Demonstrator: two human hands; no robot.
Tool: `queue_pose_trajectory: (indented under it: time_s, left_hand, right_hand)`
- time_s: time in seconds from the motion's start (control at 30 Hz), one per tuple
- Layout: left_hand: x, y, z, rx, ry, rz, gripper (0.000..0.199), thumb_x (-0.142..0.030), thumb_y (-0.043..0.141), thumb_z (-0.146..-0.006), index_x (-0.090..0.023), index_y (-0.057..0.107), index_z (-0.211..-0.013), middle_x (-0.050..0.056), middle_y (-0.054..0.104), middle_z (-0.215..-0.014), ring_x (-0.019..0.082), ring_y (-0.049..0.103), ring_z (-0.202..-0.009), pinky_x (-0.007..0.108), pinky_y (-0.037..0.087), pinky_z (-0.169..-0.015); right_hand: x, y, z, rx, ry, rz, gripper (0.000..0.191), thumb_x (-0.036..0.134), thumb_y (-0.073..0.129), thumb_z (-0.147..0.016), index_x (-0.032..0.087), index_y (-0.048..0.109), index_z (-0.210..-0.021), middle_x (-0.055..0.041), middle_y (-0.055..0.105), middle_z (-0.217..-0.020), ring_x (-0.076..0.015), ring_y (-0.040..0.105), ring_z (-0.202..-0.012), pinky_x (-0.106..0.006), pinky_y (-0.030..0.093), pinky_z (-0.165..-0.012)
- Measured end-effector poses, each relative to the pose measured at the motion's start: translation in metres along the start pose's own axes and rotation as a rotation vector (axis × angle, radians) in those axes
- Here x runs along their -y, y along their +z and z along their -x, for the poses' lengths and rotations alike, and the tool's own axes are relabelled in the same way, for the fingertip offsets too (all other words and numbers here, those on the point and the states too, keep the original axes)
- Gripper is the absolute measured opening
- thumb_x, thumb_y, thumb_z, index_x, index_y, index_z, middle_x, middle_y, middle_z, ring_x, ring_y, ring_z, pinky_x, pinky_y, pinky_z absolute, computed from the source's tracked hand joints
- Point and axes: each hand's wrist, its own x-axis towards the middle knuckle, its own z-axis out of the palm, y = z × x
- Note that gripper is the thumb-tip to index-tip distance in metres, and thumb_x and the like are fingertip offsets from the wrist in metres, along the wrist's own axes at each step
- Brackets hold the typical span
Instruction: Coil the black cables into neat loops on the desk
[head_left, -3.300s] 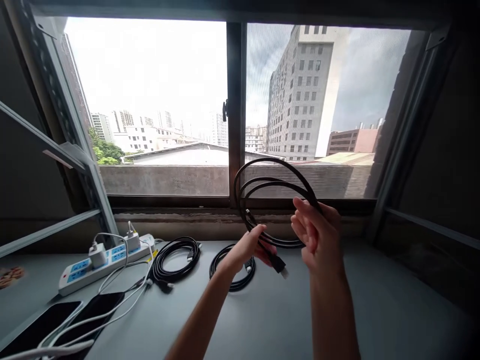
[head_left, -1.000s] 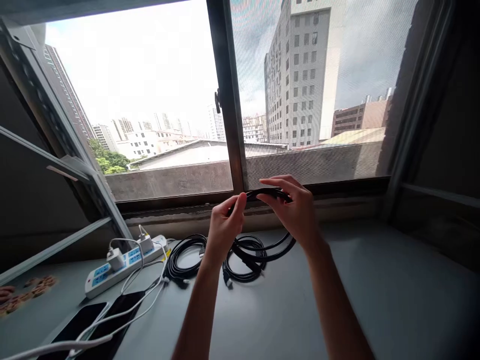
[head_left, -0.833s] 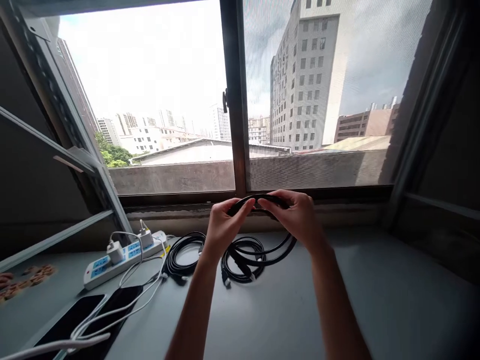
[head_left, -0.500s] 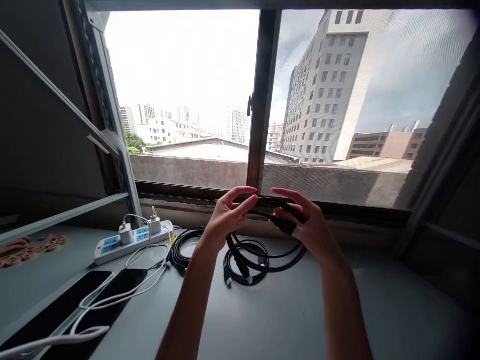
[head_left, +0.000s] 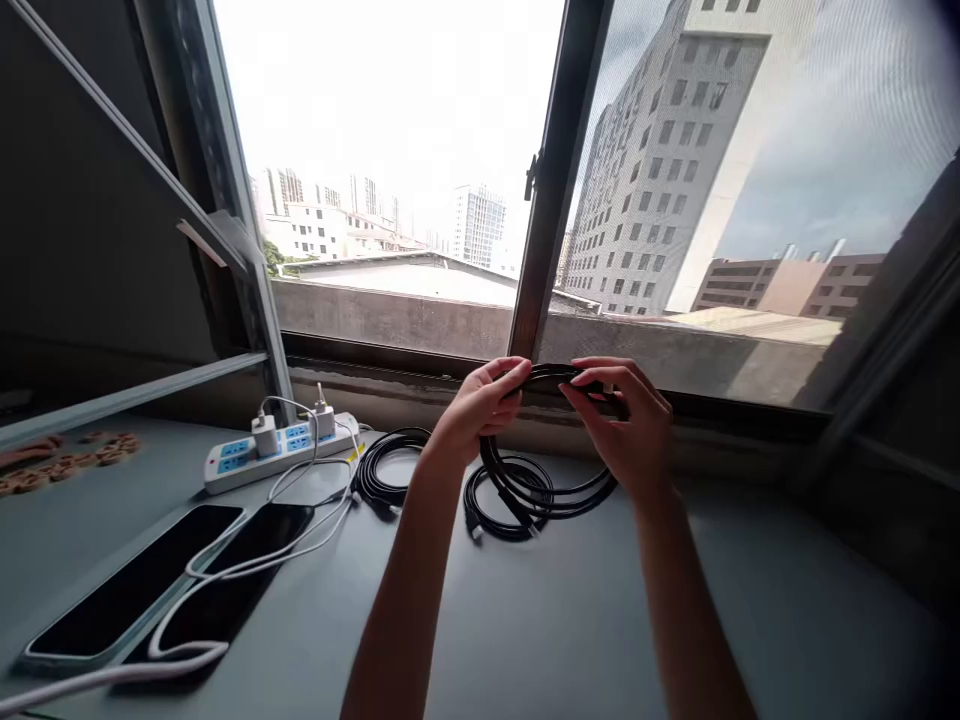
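A coiled black cable [head_left: 576, 508] is held up in a loop between my two hands, above the grey table [head_left: 570, 630]. My left hand [head_left: 484, 405] pinches the loop's upper left part between thumb and fingers. At its upper right, my right hand [head_left: 630, 420] has its thumb and fingers closed on the cable. Behind and below the held loop, a second black coil [head_left: 480, 505] lies on the table with its plug end showing. Another black coil [head_left: 375, 470] lies to the left, partly behind my left wrist.
A white power strip [head_left: 281, 450] with two plugged-in chargers stands at the back left. Two phones [head_left: 139, 580] lie at the left under white cables [head_left: 255, 568]. A person's hand [head_left: 34, 450] is near small brown pieces [head_left: 97, 460] at the far left. A window [head_left: 390, 300] is behind.
My right hand's fingers have closed on the cable, and the plug near them is no longer visible. The view has tilted, and both hands appear slightly farther right.
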Motion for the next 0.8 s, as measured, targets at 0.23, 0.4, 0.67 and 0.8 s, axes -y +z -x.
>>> queue_pose_trajectory:
  time_s: [0.23, 0.4, 0.67, 0.8]
  left_hand:
    - [-0.001, -0.012, 0.0, 0.058, -0.041, -0.038, 0.03, -0.03, 0.065, -0.076, -0.018, 0.05, -0.098, -0.009, 0.038, -0.051, 0.0, 0.03, -0.037, 0.011, 0.021, -0.034]
    - [0.015, -0.039, -0.007, -0.005, -0.187, -0.438, 0.05, -0.024, 0.065, -0.075, -0.018, 0.041, -0.118, -0.002, 0.059, -0.063, 0.01, 0.058, -0.052, 0.018, 0.045, -0.047]
    - [0.099, -0.078, -0.044, -0.091, -0.638, -0.989, 0.035, -0.016, 0.062, -0.076, -0.011, 0.052, -0.109, -0.001, 0.059, -0.06, 0.012, 0.057, -0.049, 0.022, 0.047, -0.046]
    - [0.13, -0.082, -0.052, -0.087, -0.678, -1.227, 0.025, -0.029, 0.054, -0.085, -0.012, 0.056, -0.104, 0.005, 0.061, -0.093, 0.013, 0.061, -0.078, 0.03, 0.053, -0.067]
  right_hand:
    - [-0.021, 0.011, 0.008, 0.084, 0.104, 0.187, 0.018, 0.033, 0.054, -0.095, 0.026, 0.065, -0.108, -0.002, 0.058, -0.102, -0.0191, 0.059, -0.078, -0.023, 0.046, -0.058]
    - [-0.056, 0.023, 0.02, 0.26, 0.532, 0.174, 0.021, 0.025, 0.058, -0.091, 0.022, 0.064, -0.111, -0.0041, 0.058, -0.099, -0.0172, 0.059, -0.066, -0.027, 0.05, -0.06]
    - [-0.103, 0.044, 0.069, 0.798, 1.042, 0.16, 0.023, 0.003, 0.069, -0.083, 0.012, 0.063, -0.103, -0.005, 0.06, -0.091, -0.0144, 0.06, -0.063, -0.019, 0.052, -0.049]
    - [-0.115, 0.056, 0.089, 0.931, 1.19, 0.236, 0.01, 0.01, 0.065, -0.091, 0.011, 0.06, -0.099, -0.0041, 0.058, -0.093, -0.0163, 0.06, -0.072, -0.028, 0.055, -0.063]
